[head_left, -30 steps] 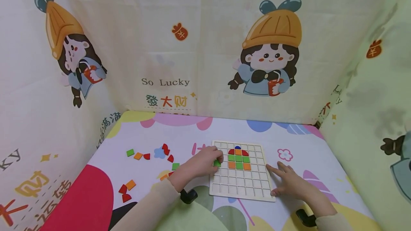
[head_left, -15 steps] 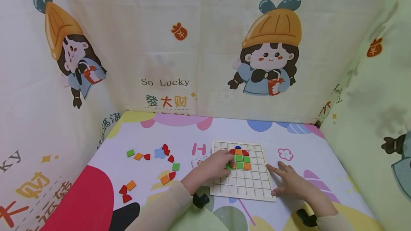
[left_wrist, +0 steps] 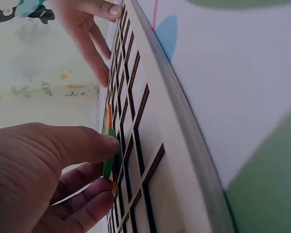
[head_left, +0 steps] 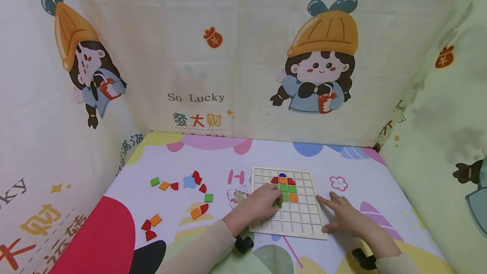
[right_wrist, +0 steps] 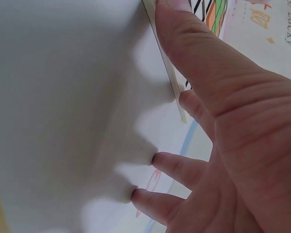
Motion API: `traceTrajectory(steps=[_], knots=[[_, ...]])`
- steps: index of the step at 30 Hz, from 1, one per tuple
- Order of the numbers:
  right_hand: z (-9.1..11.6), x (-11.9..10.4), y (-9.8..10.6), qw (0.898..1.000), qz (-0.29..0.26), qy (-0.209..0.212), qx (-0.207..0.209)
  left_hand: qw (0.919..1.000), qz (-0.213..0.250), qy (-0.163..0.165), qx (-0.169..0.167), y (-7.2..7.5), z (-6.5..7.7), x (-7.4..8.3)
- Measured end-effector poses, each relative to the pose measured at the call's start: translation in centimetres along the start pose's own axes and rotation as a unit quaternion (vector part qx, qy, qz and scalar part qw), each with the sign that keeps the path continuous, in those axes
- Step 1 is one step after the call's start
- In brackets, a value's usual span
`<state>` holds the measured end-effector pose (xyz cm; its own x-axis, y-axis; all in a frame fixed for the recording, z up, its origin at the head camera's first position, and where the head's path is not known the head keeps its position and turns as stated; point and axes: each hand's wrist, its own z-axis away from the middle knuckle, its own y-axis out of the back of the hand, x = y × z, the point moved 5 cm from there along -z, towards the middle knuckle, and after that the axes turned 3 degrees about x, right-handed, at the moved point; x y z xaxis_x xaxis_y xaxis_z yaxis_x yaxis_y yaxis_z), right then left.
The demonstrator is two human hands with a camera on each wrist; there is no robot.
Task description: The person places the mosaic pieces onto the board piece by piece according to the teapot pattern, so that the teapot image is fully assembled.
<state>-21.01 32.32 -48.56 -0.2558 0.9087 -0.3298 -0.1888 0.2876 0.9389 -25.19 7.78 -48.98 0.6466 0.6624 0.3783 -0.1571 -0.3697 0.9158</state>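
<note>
Cloth (head_left: 247, 67) printed with cartoon figures rises along the far edge and both sides of the table (head_left: 222, 155); the head view cuts off its top and part of a figure at far right. The table's near edge also falls outside that view. Near the table's middle lies a pale gridded board (head_left: 293, 226), well short of the far edge.

The right hand (head_left: 342, 212) is spread and grips nothing, its thumb on the board's near right corner and its index fingertip at the right edge. The left hand (head_left: 262, 202) is over the board, thumb and fingers closed in a pinch on a green piece (left_wrist: 108, 167). That piece is mostly hidden in the head view and edge-on in the left wrist view; it seems close to the grid, though whether it touches is hard to tell.

A picture card (head_left: 238, 196) sits by the board's left edge, partly covered by the left arm. Toward the table's left edge lie loose green squares (head_left: 209, 198), orange squares (head_left: 155, 220) and red rounded pieces (head_left: 150, 235). Set in the board toward its far edge are coloured tiles (head_left: 292, 189), some behind the left hand, topped by a small blue piece (head_left: 282, 175).
</note>
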Motion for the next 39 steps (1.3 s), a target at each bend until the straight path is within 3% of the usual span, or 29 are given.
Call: traceTrajectory(steps=[9, 17, 30, 39], knots=[[-0.1, 0.0, 0.0, 1.0, 0.004, -0.01, -0.005, 0.9998, 0.006, 0.013, -0.012, -0.2, 0.2, 0.2], [0.0, 0.0, 0.0, 1.0, -0.002, -0.011, -0.008, 0.9991, 0.005, 0.041, -0.001, -0.1, 0.5, -0.4], [0.0, 0.2, -0.2, 1.0, -0.002, -0.009, -0.005, 0.9988, -0.029, 0.028, -0.028, -0.1, 1.2, -0.2], [-0.1, 0.0, -0.1, 1.0, -0.004, -0.006, -0.004, 0.9986, -0.027, 0.043, -0.018, 0.9, 2.4, -1.0]])
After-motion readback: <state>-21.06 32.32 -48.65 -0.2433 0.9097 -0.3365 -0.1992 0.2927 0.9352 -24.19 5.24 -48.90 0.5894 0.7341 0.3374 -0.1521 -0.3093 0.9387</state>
